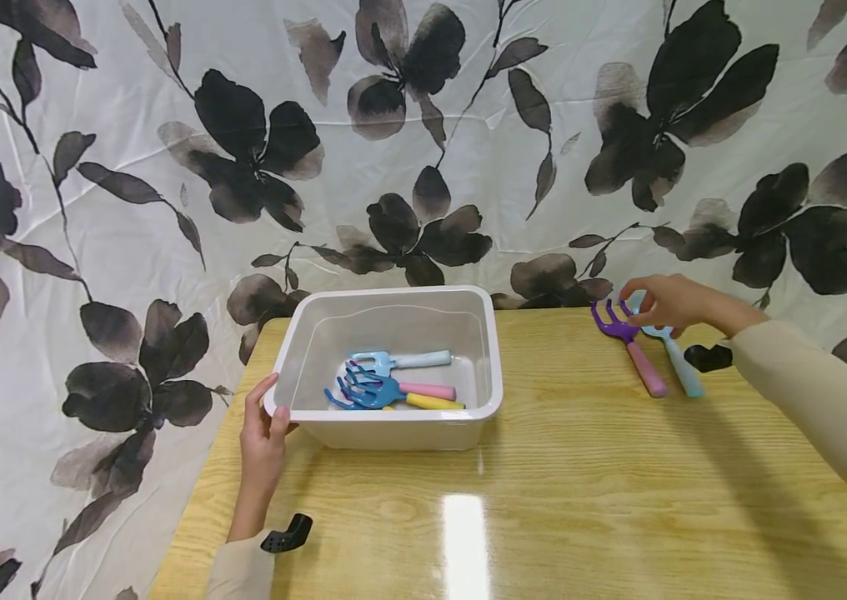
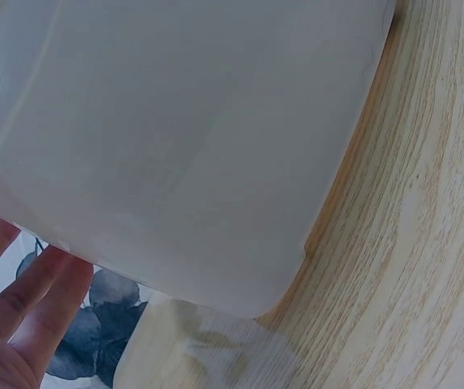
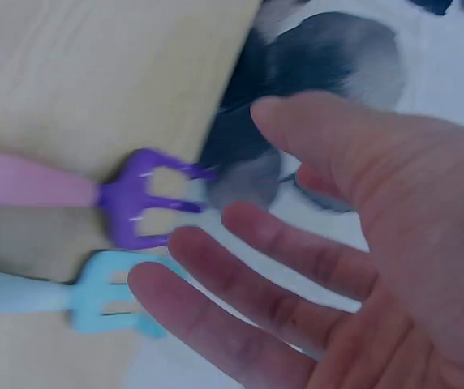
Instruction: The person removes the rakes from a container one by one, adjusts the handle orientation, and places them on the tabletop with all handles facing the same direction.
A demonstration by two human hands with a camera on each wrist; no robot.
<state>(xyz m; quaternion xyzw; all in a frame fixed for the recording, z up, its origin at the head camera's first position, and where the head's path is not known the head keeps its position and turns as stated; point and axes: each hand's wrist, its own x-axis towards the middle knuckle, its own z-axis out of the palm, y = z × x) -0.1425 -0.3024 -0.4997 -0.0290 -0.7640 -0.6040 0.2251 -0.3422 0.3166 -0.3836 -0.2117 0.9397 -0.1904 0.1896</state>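
Note:
A white plastic bin (image 1: pixel 401 433) stands on the wooden table, several small hand forks inside it. Its front left corner is held by my left hand (image 1: pixel 262 450), thumb at the front and fingers along the side. In the left wrist view the fingers (image 2: pixel 41 304) lie against the bin's edge. To the right, a purple hand fork (image 1: pixel 645 367) with a pink handle lies beside a light blue hand fork (image 1: pixel 682 362). Over their tines hovers my right hand (image 1: pixel 667 302), fingers loosely bent and apart, nothing between them in the right wrist view.
In the bin lie a light blue fork (image 1: pixel 423 359), a blue fork (image 1: pixel 378 392) with a yellow handle, and a pink handle (image 1: pixel 427 389). A floral cloth (image 1: pixel 408 150) hangs behind the table (image 1: pixel 581 500). Each wrist bears a black device (image 1: pixel 288 533).

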